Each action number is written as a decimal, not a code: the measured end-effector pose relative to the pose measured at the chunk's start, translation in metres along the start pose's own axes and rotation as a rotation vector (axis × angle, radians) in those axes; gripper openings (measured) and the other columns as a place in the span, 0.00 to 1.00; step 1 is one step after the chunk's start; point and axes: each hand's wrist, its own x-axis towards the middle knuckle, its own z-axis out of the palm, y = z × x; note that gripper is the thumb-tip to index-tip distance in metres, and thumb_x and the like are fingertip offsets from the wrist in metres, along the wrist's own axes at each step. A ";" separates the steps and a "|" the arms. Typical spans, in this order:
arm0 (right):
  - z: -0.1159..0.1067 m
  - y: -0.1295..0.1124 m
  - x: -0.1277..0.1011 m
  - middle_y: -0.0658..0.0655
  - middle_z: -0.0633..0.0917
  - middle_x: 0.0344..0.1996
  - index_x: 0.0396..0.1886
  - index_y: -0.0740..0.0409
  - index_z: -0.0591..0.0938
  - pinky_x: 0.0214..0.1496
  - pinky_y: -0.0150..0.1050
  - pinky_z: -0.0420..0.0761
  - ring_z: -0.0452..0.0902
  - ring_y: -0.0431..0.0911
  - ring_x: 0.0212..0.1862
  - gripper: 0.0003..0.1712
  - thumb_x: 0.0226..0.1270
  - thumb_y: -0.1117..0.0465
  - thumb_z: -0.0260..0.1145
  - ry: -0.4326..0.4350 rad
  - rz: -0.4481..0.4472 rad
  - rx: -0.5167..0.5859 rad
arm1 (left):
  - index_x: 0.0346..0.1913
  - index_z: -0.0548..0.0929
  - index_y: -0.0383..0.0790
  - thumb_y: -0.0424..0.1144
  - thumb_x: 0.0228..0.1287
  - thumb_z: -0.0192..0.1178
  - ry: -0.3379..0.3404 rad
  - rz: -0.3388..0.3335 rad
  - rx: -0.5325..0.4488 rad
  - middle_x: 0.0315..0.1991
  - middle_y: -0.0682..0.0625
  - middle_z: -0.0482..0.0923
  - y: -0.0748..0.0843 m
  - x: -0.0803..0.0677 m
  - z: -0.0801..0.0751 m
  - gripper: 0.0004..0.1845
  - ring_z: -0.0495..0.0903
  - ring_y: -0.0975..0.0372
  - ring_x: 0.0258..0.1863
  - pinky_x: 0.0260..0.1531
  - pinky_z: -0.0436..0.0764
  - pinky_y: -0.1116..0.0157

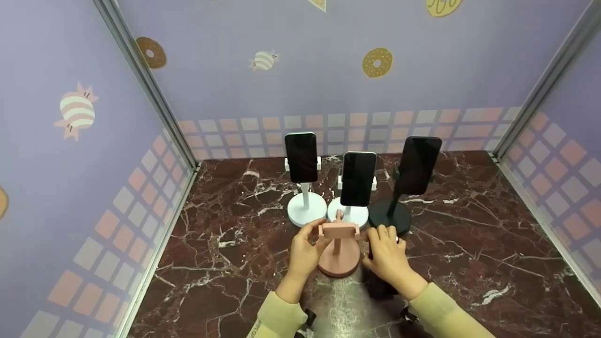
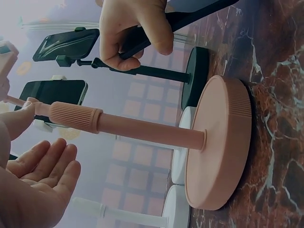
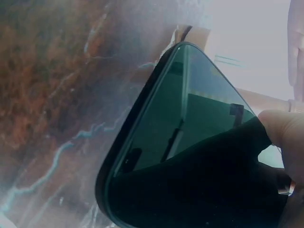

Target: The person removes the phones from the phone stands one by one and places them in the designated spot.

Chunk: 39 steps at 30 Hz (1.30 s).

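A pink phone stand [image 1: 339, 263] with a round base stands upright, its holder holding no phone. My left hand [image 1: 303, 253] is at its left side; in the left wrist view the thumb [image 2: 19, 119] touches the upper pole, while the other fingers [image 2: 61, 166] extend loosely, apart from it. To the right of the stand, my right hand [image 1: 387, 253] grips a dark smartphone [image 3: 190, 142] by its edge, thumb against the side. Much of that phone is hidden under the hand in the head view.
Behind the pink stand are a white stand [image 1: 306, 210] holding a phone [image 1: 301, 157], another white stand [image 1: 334, 213] with a phone [image 1: 359, 178], and a black stand [image 1: 389, 217] with a phone [image 1: 420, 164]. Patterned panels [image 1: 319, 94] enclose the marbled tabletop [image 1: 469, 253].
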 end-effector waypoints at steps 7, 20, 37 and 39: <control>0.004 0.003 0.000 0.58 0.72 0.37 0.39 0.53 0.73 0.34 0.55 0.70 0.66 0.59 0.49 0.26 0.41 0.63 0.78 -0.041 0.002 0.020 | 0.59 0.82 0.28 0.48 0.70 0.66 -0.008 0.082 0.090 0.54 0.36 0.86 -0.004 0.006 0.006 0.27 0.87 0.45 0.51 0.54 0.87 0.58; 0.016 0.009 -0.001 0.59 0.73 0.36 0.38 0.54 0.72 0.31 0.57 0.72 0.66 0.58 0.46 0.24 0.42 0.64 0.76 -0.095 -0.015 -0.004 | 0.58 0.84 0.29 0.55 0.75 0.60 -0.032 0.109 0.121 0.54 0.37 0.86 -0.006 0.011 0.012 0.29 0.86 0.45 0.55 0.58 0.85 0.56; 0.019 0.018 0.008 0.61 0.76 0.43 0.42 0.54 0.74 0.38 0.64 0.75 0.67 0.60 0.54 0.23 0.53 0.54 0.77 -0.316 0.053 0.074 | 0.53 0.87 0.33 0.36 0.70 0.65 -0.024 0.092 0.282 0.47 0.41 0.90 0.000 0.017 0.019 0.13 0.89 0.49 0.50 0.53 0.87 0.56; 0.020 0.019 0.008 0.61 0.77 0.44 0.43 0.55 0.74 0.39 0.64 0.76 0.67 0.60 0.54 0.24 0.54 0.53 0.77 -0.334 0.046 0.081 | 0.53 0.87 0.32 0.35 0.71 0.65 -0.028 0.082 0.283 0.47 0.40 0.90 0.000 0.017 0.020 0.13 0.89 0.49 0.50 0.53 0.87 0.56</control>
